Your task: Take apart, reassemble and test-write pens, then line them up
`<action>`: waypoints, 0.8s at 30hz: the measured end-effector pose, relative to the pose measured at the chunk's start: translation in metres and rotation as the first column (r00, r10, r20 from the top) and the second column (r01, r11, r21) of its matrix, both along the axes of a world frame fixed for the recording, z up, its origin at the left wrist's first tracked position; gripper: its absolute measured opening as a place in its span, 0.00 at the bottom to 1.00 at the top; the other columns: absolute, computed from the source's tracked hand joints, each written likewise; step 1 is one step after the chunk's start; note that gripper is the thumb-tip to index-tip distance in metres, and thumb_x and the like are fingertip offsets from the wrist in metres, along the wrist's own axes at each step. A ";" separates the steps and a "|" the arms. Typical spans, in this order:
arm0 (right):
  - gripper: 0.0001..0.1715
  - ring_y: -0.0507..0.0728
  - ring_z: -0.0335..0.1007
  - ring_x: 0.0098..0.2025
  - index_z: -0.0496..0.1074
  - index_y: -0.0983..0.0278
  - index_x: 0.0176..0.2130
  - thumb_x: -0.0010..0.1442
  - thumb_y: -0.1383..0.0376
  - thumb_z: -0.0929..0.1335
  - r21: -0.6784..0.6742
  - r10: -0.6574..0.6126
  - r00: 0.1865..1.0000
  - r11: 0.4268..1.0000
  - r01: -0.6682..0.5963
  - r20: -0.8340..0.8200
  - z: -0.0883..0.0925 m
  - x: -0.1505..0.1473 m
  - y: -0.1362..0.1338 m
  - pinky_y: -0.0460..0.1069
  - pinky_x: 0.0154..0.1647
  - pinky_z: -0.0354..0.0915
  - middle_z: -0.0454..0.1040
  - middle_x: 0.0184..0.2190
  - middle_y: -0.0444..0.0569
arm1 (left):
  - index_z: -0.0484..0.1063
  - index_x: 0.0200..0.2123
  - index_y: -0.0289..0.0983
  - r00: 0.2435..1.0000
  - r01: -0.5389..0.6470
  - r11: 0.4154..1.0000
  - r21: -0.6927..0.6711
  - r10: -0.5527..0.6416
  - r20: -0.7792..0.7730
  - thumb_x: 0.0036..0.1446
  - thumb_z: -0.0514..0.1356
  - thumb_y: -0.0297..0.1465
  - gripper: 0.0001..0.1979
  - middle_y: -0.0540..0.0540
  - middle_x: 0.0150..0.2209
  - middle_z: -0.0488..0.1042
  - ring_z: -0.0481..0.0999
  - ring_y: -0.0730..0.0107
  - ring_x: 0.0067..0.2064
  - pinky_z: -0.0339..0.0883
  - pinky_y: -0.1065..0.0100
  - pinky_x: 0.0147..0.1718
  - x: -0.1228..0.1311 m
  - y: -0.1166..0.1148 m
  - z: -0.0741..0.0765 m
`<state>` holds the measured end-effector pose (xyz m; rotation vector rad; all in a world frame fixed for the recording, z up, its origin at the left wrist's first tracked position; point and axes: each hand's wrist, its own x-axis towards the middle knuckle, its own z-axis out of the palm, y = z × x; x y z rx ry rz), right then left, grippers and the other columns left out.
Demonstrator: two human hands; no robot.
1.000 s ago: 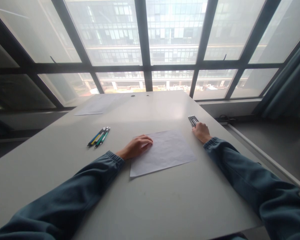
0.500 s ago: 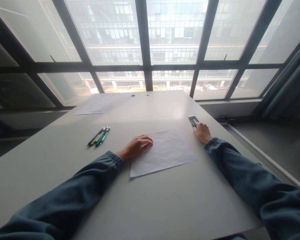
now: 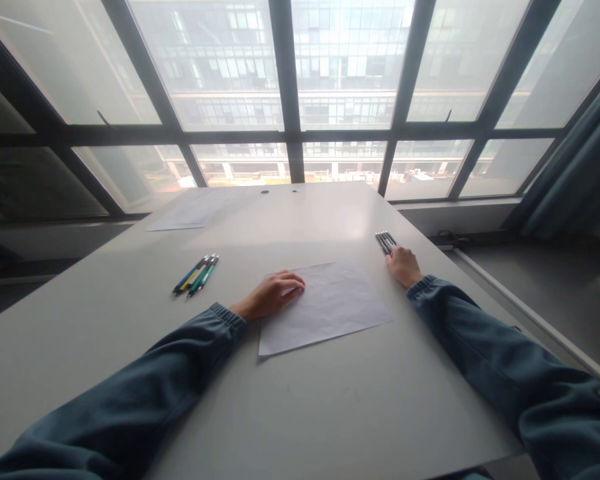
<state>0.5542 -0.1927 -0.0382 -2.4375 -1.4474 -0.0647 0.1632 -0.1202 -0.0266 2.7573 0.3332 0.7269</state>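
My left hand (image 3: 275, 293) rests on the left part of a white sheet of paper (image 3: 340, 300), its fingers loosely bent and holding nothing. On the right side of the table, my right hand (image 3: 404, 265) is closed around the near ends of several dark pens (image 3: 385, 241) lying side by side. Their far ends stick out beyond the fingers; the rest is hidden under the hand. Left of the paper lies a loose bunch of several pens (image 3: 196, 275) in blue, yellow, green and black.
More white paper (image 3: 183, 213) lies at the far left of the white table (image 3: 310, 413). Two small dark round spots, one a disc (image 3: 265, 192), show near the far edge. Large windows (image 3: 347, 60) stand behind, and a curtain (image 3: 575, 147) hangs at the right.
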 end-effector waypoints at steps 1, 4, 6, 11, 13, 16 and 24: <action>0.19 0.68 0.77 0.46 0.78 0.72 0.43 0.67 0.63 0.62 0.000 -0.001 1.000 1.000 0.001 -0.003 0.000 0.000 0.000 0.55 0.48 0.69 0.79 0.41 0.69 | 0.79 0.40 0.39 1.000 0.001 1.000 0.003 -0.001 -0.002 0.68 0.55 0.33 0.12 0.42 0.43 0.80 0.78 0.66 0.45 0.73 0.65 0.48 0.000 0.000 0.000; 0.19 0.67 0.77 0.45 0.78 0.72 0.43 0.67 0.63 0.62 0.006 -0.003 1.000 1.000 0.003 -0.009 0.001 -0.001 -0.001 0.54 0.47 0.68 0.79 0.41 0.69 | 0.80 0.40 0.39 1.000 0.002 1.000 0.001 -0.002 0.005 0.68 0.55 0.33 0.12 0.42 0.43 0.80 0.78 0.66 0.46 0.73 0.65 0.48 0.000 0.001 -0.001; 0.18 0.66 0.77 0.43 0.78 0.71 0.42 0.66 0.63 0.63 0.022 0.003 1.000 1.000 -0.003 -0.004 0.002 -0.004 -0.003 0.53 0.45 0.67 0.79 0.40 0.67 | 0.80 0.40 0.39 1.000 0.004 1.000 -0.009 -0.004 0.008 0.68 0.56 0.33 0.12 0.42 0.43 0.80 0.78 0.66 0.46 0.73 0.65 0.48 -0.001 0.002 -0.002; 0.16 0.59 0.73 0.33 0.76 0.65 0.35 0.67 0.60 0.63 0.166 0.193 0.980 0.966 -0.199 0.053 0.005 -0.030 -0.013 0.49 0.36 0.61 0.78 0.31 0.55 | 0.80 0.40 0.39 1.000 0.007 1.000 -0.023 -0.007 0.020 0.68 0.56 0.33 0.12 0.42 0.43 0.80 0.78 0.66 0.45 0.73 0.65 0.48 -0.001 0.004 -0.005; 0.17 0.55 0.68 0.29 0.74 0.65 0.32 0.67 0.59 0.63 0.224 0.362 0.930 0.903 -0.367 0.065 0.007 -0.044 -0.017 0.48 0.34 0.57 0.76 0.28 0.51 | 0.80 0.40 0.39 1.000 0.006 1.000 -0.021 -0.006 0.020 0.68 0.56 0.33 0.12 0.42 0.43 0.80 0.78 0.66 0.45 0.73 0.65 0.48 -0.001 0.004 -0.006; 0.14 0.52 0.64 0.28 0.73 0.64 0.32 0.67 0.62 0.63 0.271 0.600 0.795 0.753 -0.599 0.089 0.011 -0.063 -0.019 0.46 0.32 0.54 0.74 0.29 0.48 | 0.80 0.40 0.39 1.000 0.005 1.000 -0.009 -0.005 0.005 0.68 0.55 0.33 0.12 0.42 0.44 0.79 0.78 0.66 0.45 0.72 0.65 0.48 -0.002 0.004 -0.005; 0.10 0.51 0.66 0.29 0.74 0.64 0.36 0.67 0.66 0.64 0.334 0.768 0.636 0.582 -0.742 0.075 0.032 -0.103 0.004 0.45 0.34 0.56 0.75 0.35 0.47 | 0.79 0.40 0.39 1.000 -0.005 1.000 -0.012 0.005 0.006 0.68 0.56 0.32 0.11 0.42 0.44 0.80 0.77 0.66 0.46 0.72 0.64 0.48 -0.002 0.002 -0.004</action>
